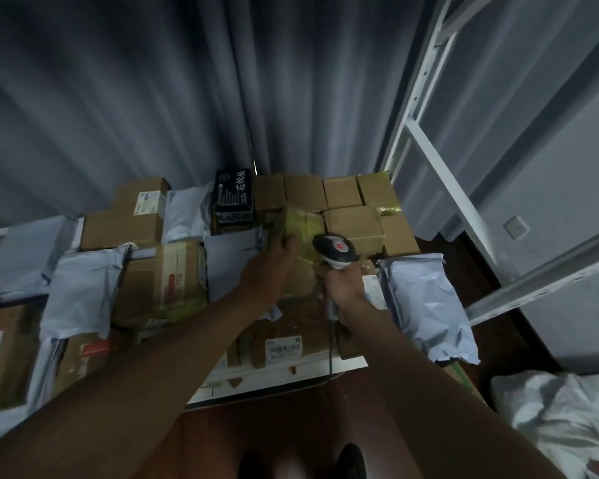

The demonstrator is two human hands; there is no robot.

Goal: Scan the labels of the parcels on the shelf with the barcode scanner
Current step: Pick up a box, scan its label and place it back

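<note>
Grey curtains (153, 98) hang behind the shelf (284, 369), which is crowded with parcels, and a white metal rack frame (426, 108) rises off to the right of our hands. Our right hand (343, 283) is clenched around the grip of the barcode scanner (336, 252); its head points forward and down over the pile, and its cable (332, 344) drops back toward us along the forearm. Our left hand (270, 261) reaches just beside the scanner and lies on a parcel wrapped in yellowish tape (300, 224). The picture is dim and blurred there, so we cannot tell whether the fingers grip that parcel or only press on it.

Beyond both hands sit small brown boxes (329, 195) packed close together, with a black box with white lettering (233, 197) just left of them. Left of the left hand lies a taped carton (163, 281), a grey mailing bag (83, 292) beside it, and a brown box with a white label (132, 216) farther back. Right of the right hand a pale blue mailing bag (426, 305) slants toward the shelf edge. Under our forearms, near the shelf's front edge, a box shows a barcode label (284, 349) facing up. Dark wooden floor (291, 437) lies below, with a crumpled white bag (561, 420) at the lower right.
</note>
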